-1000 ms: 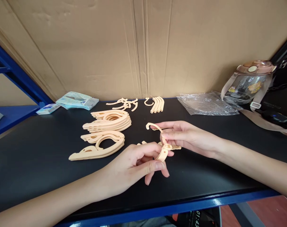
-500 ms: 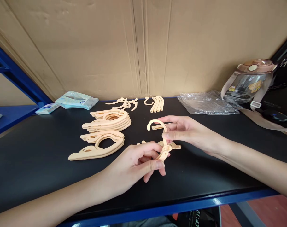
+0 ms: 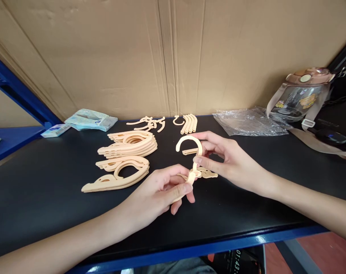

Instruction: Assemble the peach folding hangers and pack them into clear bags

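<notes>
Between my hands is a cream plastic hanger hook [image 3: 200, 147], joined at its lower end to a hanger arm [image 3: 190, 178]. My right hand [image 3: 228, 158] pinches the hook's shank between thumb and fingers. Lower and to the left, my left hand [image 3: 167, 186] grips the arm, its fingers hiding part of it. Behind the joint, another cream hanger piece [image 3: 208, 173] shows, partly covered. A short straight piece [image 3: 189, 151] lies beyond the hook. Folded hangers are stacked on the left, a front stack [image 3: 117, 180] and a rear stack [image 3: 130, 146].
Loose hanger parts [image 3: 150, 123] and a hook beside several curved arms [image 3: 189, 124] lie at the back. A clear plastic bag [image 3: 249, 121] and a strapped bottle [image 3: 302, 97] are at right. A tissue pack [image 3: 90, 120] sits back left against the cardboard wall [image 3: 104, 57].
The hook has turned to face the camera more and stands more upright over the joint. Both hands have shifted slightly up and left in view, still holding the pieces.
</notes>
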Motion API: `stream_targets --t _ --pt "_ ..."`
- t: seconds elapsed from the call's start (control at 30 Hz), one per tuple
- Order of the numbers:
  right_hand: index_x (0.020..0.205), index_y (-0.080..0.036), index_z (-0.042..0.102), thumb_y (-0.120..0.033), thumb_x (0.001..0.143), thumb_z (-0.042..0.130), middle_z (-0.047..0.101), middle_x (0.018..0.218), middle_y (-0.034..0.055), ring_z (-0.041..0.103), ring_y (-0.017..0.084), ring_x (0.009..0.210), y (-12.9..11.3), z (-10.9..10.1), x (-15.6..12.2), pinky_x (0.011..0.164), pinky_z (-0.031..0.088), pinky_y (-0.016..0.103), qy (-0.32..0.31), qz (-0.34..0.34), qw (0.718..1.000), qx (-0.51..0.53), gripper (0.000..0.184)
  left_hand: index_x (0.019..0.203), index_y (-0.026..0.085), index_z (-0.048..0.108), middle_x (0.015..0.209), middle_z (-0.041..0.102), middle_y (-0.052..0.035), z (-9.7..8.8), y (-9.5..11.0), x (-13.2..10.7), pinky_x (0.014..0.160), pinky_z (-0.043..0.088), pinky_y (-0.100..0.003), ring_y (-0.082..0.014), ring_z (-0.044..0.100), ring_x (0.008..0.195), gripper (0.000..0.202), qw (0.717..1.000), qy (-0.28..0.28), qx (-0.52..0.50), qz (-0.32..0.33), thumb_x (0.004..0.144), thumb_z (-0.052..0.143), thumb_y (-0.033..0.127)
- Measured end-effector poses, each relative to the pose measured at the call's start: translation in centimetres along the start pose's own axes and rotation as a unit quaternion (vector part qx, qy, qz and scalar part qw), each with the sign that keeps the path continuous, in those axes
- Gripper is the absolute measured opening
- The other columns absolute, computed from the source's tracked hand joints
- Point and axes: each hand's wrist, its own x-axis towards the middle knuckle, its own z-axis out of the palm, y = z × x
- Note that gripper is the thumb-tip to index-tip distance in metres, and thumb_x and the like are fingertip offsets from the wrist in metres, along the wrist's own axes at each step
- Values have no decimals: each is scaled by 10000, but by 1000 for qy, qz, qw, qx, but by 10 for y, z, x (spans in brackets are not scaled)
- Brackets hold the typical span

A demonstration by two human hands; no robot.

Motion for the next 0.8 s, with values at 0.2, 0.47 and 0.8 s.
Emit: stream_targets --t 0.2,0.47,0.8 --pt "1349 -207 487 -430 990 383 656 851 24 622 175 843 11 -11 4 805 482 330 5 -26 998 -49 435 1229 268 398 922 625 0 -4 -2 -1 399 453 -177 -97 588 547 329 999 6 -31 10 937 524 351" --pt "1196 -178 666 -386 936 501 600 1103 128 553 284 1041 43 -38 21 930 450 452 2 -87 908 -409 372 1198 227 458 943 581 -16 -14 0 -1 477 571 -223 -140 601 736 291 992 85 -77 54 923 555 236" --pt "853 -202 561 -236 867 584 633 817 4 584 157 735 33 -27 18 671 450 287 20 -68 950 -305 43 985 178 683 738 602 5 -17 3 2 505 564 -174 -100 584 629 214 970 172 -172 4 948 548 340"
